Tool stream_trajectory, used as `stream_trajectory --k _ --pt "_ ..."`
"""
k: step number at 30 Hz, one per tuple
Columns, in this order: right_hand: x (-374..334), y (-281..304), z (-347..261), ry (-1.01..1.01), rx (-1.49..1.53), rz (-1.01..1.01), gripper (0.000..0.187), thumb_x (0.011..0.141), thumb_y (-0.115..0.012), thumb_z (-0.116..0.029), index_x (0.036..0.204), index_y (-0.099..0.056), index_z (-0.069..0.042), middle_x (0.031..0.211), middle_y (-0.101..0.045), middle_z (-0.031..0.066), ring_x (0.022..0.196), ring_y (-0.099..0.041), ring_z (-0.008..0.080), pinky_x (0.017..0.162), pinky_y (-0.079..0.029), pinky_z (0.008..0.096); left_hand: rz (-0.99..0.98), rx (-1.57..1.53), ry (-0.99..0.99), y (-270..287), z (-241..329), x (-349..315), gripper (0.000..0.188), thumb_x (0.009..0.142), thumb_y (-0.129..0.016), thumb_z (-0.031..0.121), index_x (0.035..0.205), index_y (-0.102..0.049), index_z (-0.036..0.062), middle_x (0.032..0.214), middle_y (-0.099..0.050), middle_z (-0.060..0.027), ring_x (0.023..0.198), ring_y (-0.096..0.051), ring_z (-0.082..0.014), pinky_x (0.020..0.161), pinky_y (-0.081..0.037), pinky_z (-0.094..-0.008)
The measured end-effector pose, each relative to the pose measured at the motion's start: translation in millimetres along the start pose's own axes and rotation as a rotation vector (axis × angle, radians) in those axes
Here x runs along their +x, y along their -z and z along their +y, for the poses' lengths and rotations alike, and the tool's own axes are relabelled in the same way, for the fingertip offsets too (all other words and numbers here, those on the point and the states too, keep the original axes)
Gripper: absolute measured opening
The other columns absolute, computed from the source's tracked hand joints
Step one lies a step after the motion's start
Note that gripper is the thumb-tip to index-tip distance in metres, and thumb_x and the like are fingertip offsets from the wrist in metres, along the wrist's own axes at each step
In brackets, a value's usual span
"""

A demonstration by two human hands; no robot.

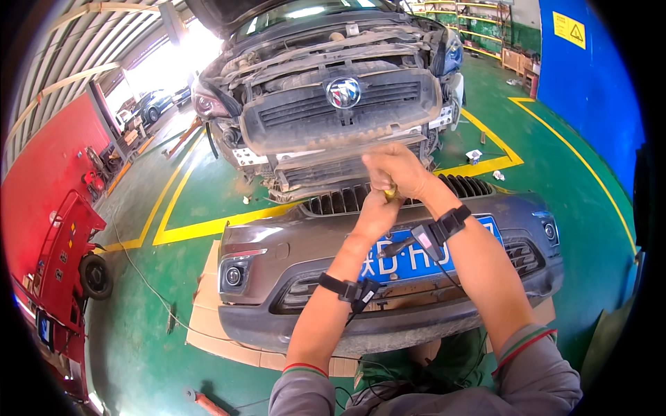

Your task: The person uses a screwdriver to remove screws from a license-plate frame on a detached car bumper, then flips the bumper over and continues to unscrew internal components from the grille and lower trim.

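My two closed hands meet above the top edge of a detached grey-brown car bumper. My right hand lies just above and beyond my left hand. A small yellow thing shows between them; its kind is mostly hidden by my fingers. Both wrists wear black straps with small devices and cables. The bumper carries a blue number plate, a black slatted grille and a lamp at either end. It rests on flattened cardboard in front of me.
Beyond the bumper stands a car with its front end stripped and bonnet raised. A red cart is at left, with a cable across the green floor. An orange-handled tool lies near. A blue panel rises at right.
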State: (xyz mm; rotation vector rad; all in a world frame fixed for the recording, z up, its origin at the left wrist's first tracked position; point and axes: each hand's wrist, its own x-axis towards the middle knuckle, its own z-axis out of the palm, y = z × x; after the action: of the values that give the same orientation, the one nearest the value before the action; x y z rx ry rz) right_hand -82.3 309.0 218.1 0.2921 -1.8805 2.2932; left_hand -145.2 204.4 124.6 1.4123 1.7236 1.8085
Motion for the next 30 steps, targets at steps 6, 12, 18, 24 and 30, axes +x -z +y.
stream_trajectory --k 6,12,18,24,30 --pt "2 -49 7 0.521 -1.096 0.778 0.030 0.098 -0.062 -0.025 0.098 -0.062 0.004 0.073 -0.067 0.0157 0.069 -0.067 0.0345 0.064 -0.053 0.0396 0.200 0.167 -0.039 -7 8 -2 0.029 0.091 -0.064 0.013 0.117 -0.062 0.0008 0.097 -0.071 -0.0224 0.090 -0.071 -0.0369 0.077 -0.054 -0.0383" --pt "7 -33 14 0.366 -0.680 0.721 0.031 0.097 -0.064 -0.025 0.082 -0.057 0.001 0.069 -0.065 0.0126 0.061 -0.063 0.0273 0.058 -0.051 0.0371 0.439 0.176 -0.134 -35 5 -12 0.037 0.088 -0.070 0.014 0.120 -0.057 0.0020 0.099 -0.069 -0.0257 0.091 -0.067 -0.0454 0.073 -0.054 -0.0463" --pt "-4 -16 -10 -0.007 -0.154 0.145 0.036 0.097 -0.065 -0.029 0.073 -0.058 -0.004 0.061 -0.054 0.0022 0.051 -0.050 0.0121 0.051 -0.043 0.0294 0.048 -0.083 0.143 -9 -7 -14 0.027 0.102 -0.060 0.019 0.116 -0.060 -0.0040 0.099 -0.071 -0.0084 0.090 -0.069 -0.0153 0.084 -0.056 -0.0304" --pt "7 -40 23 0.505 -0.985 0.828 0.035 0.092 -0.068 -0.036 0.097 -0.070 -0.002 0.091 -0.070 0.0243 0.085 -0.067 0.0456 0.072 -0.054 0.0453 0.438 0.625 -0.196 -19 -33 -7 0.038 0.085 -0.077 0.028 0.106 -0.066 -0.0029 0.090 -0.070 -0.0262 0.086 -0.070 -0.0421 0.073 -0.055 -0.0435" --pt "13 3 -1 0.097 -0.393 0.280 0.034 0.090 -0.069 -0.030 0.077 -0.065 0.002 0.062 -0.060 0.0085 0.059 -0.061 0.0160 0.057 -0.049 0.0333 0.144 -0.008 0.088 -12 -6 0 0.024 0.100 -0.063 0.017 0.118 -0.062 0.0009 0.104 -0.069 -0.0036 0.087 -0.064 -0.0129 0.076 -0.051 -0.0278"
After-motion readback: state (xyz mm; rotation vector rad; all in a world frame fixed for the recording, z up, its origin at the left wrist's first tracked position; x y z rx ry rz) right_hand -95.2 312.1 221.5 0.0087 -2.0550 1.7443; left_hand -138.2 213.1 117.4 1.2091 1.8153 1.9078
